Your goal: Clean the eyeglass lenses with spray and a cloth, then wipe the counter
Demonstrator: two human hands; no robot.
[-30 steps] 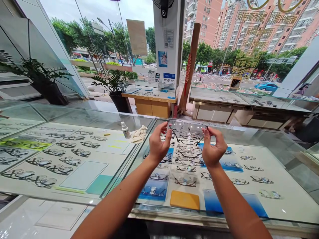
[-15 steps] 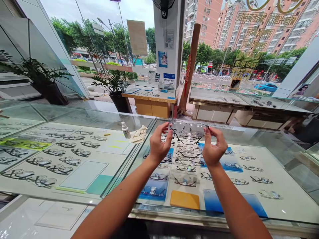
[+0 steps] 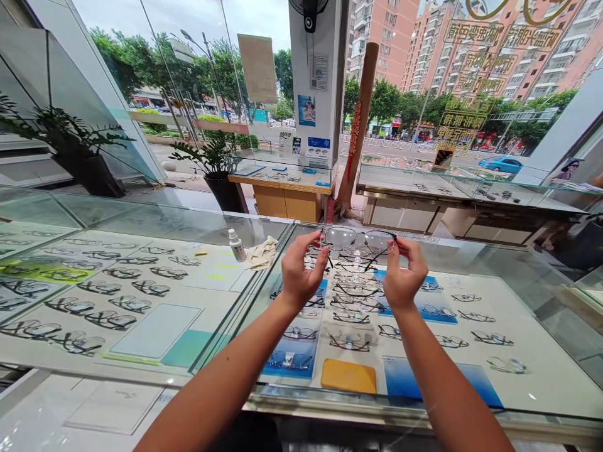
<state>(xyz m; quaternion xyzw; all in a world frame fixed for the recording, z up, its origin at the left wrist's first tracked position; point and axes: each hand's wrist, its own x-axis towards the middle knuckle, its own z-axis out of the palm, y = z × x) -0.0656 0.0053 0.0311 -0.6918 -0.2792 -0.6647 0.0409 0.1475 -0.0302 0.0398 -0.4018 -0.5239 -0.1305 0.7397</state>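
A pair of thin-framed eyeglasses [image 3: 360,238] is held up in both hands above the glass display case, lenses facing outward. My left hand [image 3: 305,267] pinches the left end of the frame between thumb and fingers. The right end, near the hinge, is pinched by my right hand [image 3: 404,269]. Both temple arms hang down and inward between the hands. Beneath the glass lie rows of other eyeglasses [image 3: 349,343], partly hidden behind the held pair and my forearms.
A white bottle [image 3: 237,245] and a crumpled cloth [image 3: 262,253] stand on the glass left of my hands. An orange case [image 3: 348,375] lies inside the display case [image 3: 541,376]. Potted plants [image 3: 226,188] and further counters [image 3: 405,213] are beyond.
The held eyeglasses have tilted slightly, so the lenses show more clearly and the temple arms have shifted. Both hands keep their grip in nearly the same place.
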